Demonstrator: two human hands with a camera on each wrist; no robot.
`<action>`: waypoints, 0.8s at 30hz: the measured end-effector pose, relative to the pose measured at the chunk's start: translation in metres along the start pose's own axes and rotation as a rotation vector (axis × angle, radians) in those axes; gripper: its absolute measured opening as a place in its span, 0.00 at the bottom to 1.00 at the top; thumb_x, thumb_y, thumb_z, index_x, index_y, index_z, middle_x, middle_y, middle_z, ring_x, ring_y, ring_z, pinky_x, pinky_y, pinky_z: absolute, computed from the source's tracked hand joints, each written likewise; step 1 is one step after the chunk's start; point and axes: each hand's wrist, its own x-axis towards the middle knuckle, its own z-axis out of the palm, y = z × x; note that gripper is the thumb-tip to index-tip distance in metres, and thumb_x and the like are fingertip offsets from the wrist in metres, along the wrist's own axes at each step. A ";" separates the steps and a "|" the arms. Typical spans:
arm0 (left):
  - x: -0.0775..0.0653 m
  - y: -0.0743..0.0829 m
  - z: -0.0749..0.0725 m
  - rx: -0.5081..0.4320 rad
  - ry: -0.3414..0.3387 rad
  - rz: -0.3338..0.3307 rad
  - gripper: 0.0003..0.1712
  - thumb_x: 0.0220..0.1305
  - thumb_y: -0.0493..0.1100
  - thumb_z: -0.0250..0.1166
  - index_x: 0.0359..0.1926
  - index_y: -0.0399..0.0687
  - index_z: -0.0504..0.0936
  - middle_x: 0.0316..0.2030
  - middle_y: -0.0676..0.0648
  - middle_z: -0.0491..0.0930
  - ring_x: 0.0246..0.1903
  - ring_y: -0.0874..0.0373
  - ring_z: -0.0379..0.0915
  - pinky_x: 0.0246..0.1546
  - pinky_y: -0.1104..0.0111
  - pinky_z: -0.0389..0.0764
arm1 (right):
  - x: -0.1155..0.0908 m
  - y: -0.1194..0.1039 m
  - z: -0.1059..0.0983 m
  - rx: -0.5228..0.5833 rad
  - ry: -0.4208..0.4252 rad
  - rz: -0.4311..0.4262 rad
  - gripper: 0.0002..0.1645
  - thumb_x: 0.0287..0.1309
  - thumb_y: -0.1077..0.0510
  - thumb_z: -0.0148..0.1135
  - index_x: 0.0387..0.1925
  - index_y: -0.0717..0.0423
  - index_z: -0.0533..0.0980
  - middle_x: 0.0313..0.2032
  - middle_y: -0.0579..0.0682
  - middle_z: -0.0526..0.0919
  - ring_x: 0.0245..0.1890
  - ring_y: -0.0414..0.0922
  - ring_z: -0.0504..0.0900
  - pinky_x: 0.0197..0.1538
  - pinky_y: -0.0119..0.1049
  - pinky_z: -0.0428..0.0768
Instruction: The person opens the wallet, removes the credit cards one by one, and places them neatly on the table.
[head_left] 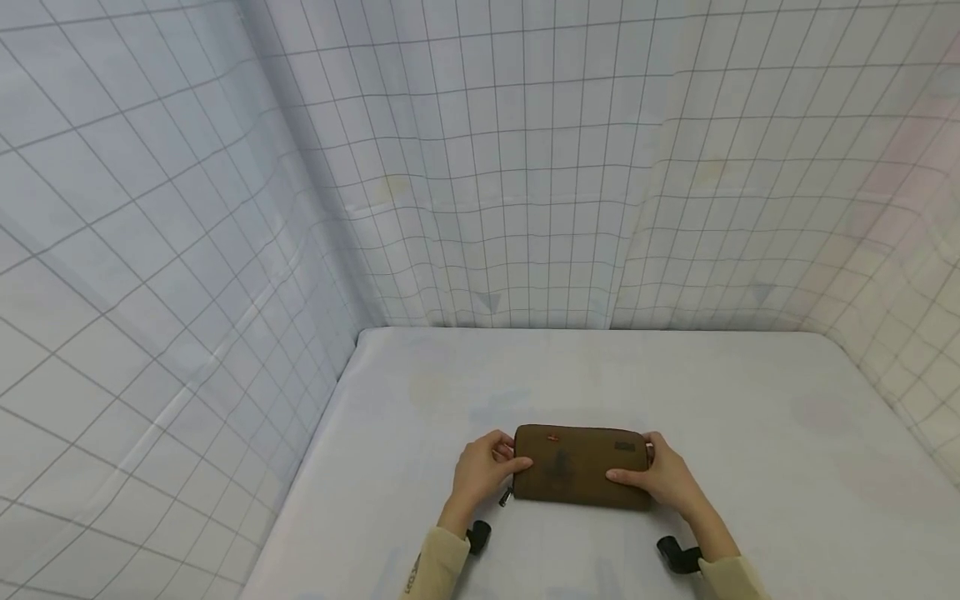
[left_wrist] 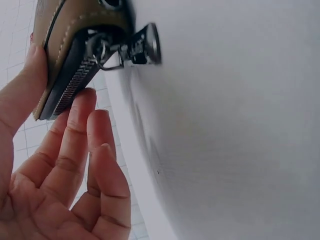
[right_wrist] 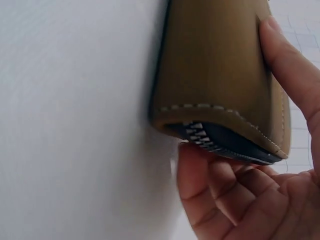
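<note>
A brown zip-around wallet (head_left: pixel 577 467) lies lengthwise between both hands, over the white table. My left hand (head_left: pixel 480 471) pinches its left end, thumb on the top face and fingers at the zipped edge. In the left wrist view the zipper pull (left_wrist: pixel 142 46) dangles from the wallet's near corner. At the other end my right hand (head_left: pixel 663 475) grips the wallet, thumb laid over the top and fingers bent beneath the edge. The metal zipper teeth (right_wrist: pixel 200 135) show at that end in the right wrist view. Whether the wallet touches the table is hard to tell.
A white cloth-covered table (head_left: pixel 420 392) spreads around the wallet. White gridded curtains (head_left: pixel 510 192) hang behind it and along both sides. Black wrist mounts (head_left: pixel 678 556) sit at both wrists, below pale yellow sleeves (head_left: pixel 438 562).
</note>
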 end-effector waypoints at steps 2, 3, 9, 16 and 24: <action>0.000 -0.001 0.000 -0.004 0.015 0.004 0.22 0.49 0.57 0.73 0.38 0.47 0.81 0.27 0.58 0.79 0.26 0.65 0.75 0.28 0.70 0.75 | 0.000 0.000 0.001 0.005 0.015 -0.009 0.54 0.40 0.40 0.76 0.57 0.69 0.60 0.43 0.61 0.79 0.42 0.54 0.78 0.42 0.51 0.76; 0.000 -0.001 0.000 -0.011 0.022 0.008 0.22 0.49 0.57 0.74 0.38 0.47 0.82 0.27 0.57 0.79 0.26 0.65 0.75 0.28 0.70 0.75 | 0.000 0.000 0.002 0.008 0.023 -0.017 0.55 0.40 0.40 0.76 0.58 0.69 0.59 0.43 0.61 0.78 0.42 0.54 0.78 0.43 0.51 0.76; -0.002 -0.001 -0.002 -0.075 0.050 0.027 0.20 0.50 0.52 0.74 0.39 0.45 0.82 0.28 0.55 0.79 0.27 0.63 0.76 0.29 0.69 0.76 | 0.001 0.001 0.004 0.017 0.084 -0.081 0.56 0.39 0.39 0.77 0.60 0.66 0.59 0.47 0.64 0.77 0.43 0.55 0.78 0.43 0.50 0.76; -0.007 -0.003 -0.008 -0.128 0.016 0.058 0.16 0.54 0.48 0.72 0.42 0.46 0.82 0.31 0.54 0.82 0.29 0.62 0.77 0.31 0.69 0.77 | -0.002 0.003 0.006 -0.020 0.134 -0.119 0.54 0.37 0.40 0.78 0.58 0.62 0.60 0.41 0.58 0.78 0.34 0.48 0.76 0.33 0.41 0.74; -0.015 -0.004 -0.019 -0.115 -0.063 0.087 0.09 0.69 0.33 0.56 0.41 0.39 0.83 0.31 0.49 0.83 0.30 0.57 0.78 0.33 0.67 0.77 | -0.012 0.001 0.009 -0.062 0.163 -0.142 0.51 0.36 0.39 0.78 0.56 0.58 0.62 0.35 0.55 0.79 0.28 0.47 0.74 0.28 0.39 0.72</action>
